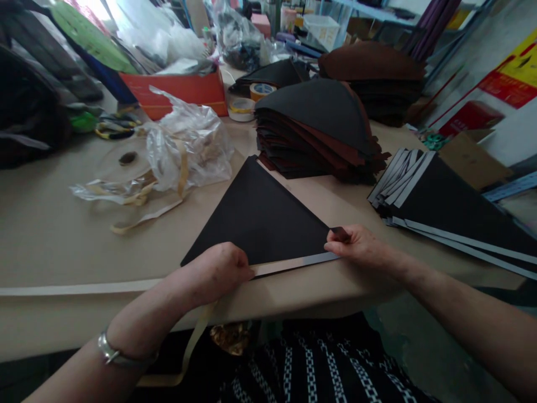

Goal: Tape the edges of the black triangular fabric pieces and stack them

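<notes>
A black, roughly triangular sheet (255,218) lies flat near the table's front edge, its material uncertain. Along its near edge runs a pale tape strip (289,264). My left hand (229,271) is closed in a pinch on this strip, close to the middle of the edge. From beneath that hand a yellowish strip (195,341) hangs over the table edge, and a long light band (79,289) stretches left across the table. My right hand (356,246) pinches the sheet's right corner, where a small dark brown flap sticks up between the fingers.
Behind the sheet stands a stack of black and brown pieces (310,120). Black pieces with light strips (453,212) lie at right. To the left are a crumpled plastic bag (188,148), a clear tape roll (126,159) and scissors (117,126). A red box (180,92) sits behind.
</notes>
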`<act>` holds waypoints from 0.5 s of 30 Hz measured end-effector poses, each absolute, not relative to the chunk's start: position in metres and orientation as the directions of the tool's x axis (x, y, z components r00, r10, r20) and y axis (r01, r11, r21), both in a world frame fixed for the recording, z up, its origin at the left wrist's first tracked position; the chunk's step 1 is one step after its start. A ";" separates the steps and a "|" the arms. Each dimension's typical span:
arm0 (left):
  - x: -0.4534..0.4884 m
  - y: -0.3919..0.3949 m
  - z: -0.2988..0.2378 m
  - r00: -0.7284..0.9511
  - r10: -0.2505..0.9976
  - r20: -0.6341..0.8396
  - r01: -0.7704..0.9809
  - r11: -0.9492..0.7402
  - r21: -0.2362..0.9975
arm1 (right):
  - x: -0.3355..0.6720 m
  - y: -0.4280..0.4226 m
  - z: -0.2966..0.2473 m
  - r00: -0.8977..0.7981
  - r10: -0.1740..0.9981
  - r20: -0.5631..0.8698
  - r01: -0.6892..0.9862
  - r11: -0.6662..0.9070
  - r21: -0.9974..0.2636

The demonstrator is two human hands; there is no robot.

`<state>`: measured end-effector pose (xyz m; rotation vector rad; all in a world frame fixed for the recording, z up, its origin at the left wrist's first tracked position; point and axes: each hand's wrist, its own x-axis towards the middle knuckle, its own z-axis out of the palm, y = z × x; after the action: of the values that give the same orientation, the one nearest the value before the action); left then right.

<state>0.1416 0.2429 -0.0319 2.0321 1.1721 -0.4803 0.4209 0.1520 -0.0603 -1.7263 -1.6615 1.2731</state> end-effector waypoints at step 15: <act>0.029 0.250 -0.025 0.377 0.551 -0.744 0.891 0.002 0.453 | 0.420 0.152 -0.066 -0.159 0.915 -0.370 0.693 -0.164 -0.702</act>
<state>0.0286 0.2503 -0.0253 1.6725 1.2931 -0.4417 0.4200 0.1524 -0.0664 -1.8438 -1.8376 1.2265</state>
